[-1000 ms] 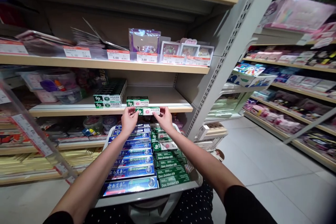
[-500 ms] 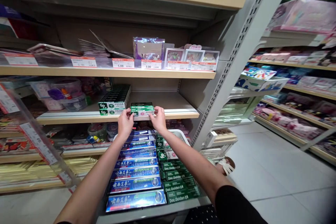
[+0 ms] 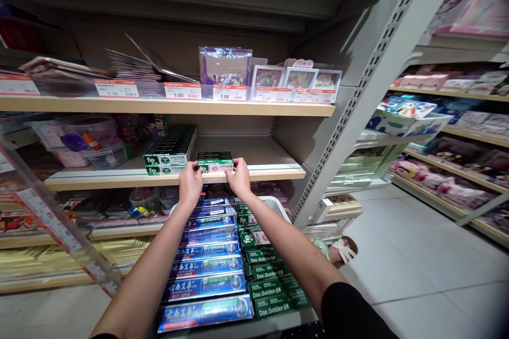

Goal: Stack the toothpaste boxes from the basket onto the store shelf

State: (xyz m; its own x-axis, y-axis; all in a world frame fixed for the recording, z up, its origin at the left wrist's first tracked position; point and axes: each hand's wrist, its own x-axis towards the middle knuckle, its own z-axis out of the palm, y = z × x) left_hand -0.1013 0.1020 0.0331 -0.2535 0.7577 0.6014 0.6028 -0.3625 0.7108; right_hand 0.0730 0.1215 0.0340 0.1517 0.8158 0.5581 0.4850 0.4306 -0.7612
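My left hand [image 3: 190, 184] and my right hand [image 3: 239, 179] grip a small group of green-and-white toothpaste boxes [image 3: 215, 162] from both ends, at the front edge of the shelf [image 3: 270, 169]. Fingers and thumbs are closed against the box ends. Just left of them stands a longer, two-layer row of similar toothpaste boxes [image 3: 170, 156], with a narrow gap between. Below my forearms is a light basket [image 3: 277, 203]. It holds blue toothpaste boxes [image 3: 207, 288] on its left side and green toothpaste boxes [image 3: 272, 288] on its right, partly hidden by my right forearm.
Overhead, the upper shelf [image 3: 167, 106] carries price tags and small packets. Clear plastic tubs [image 3: 95, 140] sit farther left. A slanted clear price strip [image 3: 51, 220] juts in at left, and a slotted metal upright [image 3: 358, 90] rises at right. Someone's sandalled foot [image 3: 344, 250] shows on the floor.
The view has shifted slightly closer to the shelf. Both hands keep their hold on the green boxes, which remain at the shelf's front edge.
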